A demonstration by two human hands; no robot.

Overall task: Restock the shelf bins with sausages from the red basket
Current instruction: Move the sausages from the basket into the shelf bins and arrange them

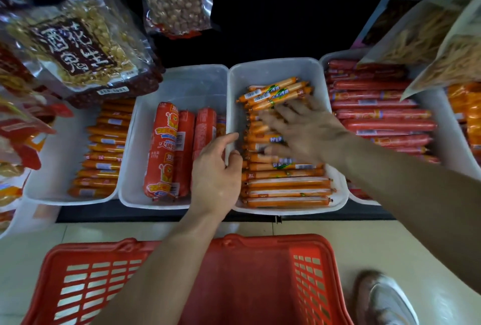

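- Steadying the middle white bin (273, 63) with my left hand (216, 168): its fingers (230, 139) are hooking over the bin's left wall and gripping it, so the bin is not sliding on the shelf.
- I am laying my right hand (304, 134) flat on the thin orange sausages (286, 186) in that bin. Its fingers (289, 111) are spread and straight, grasping nothing. The hand is blurred, so I cannot tell how hard it is pressing.
- The front rows are lying neat and crosswise, while a small bunch (276, 93) at the back is sitting skewed on top. I am judging that this bunch is what needs levelling.
- I am aiming to sweep with the flat of the fingers, nudging the bunch parallel to the rows without digging in, since the slick casings are probably rolling easily.
- The red basket (86, 280) is sitting on the floor just below the shelf. No sausages are showing in the part my arm is not covering.
- I am minding the thick red sausages (161, 147) in the bin just beside my left hand.
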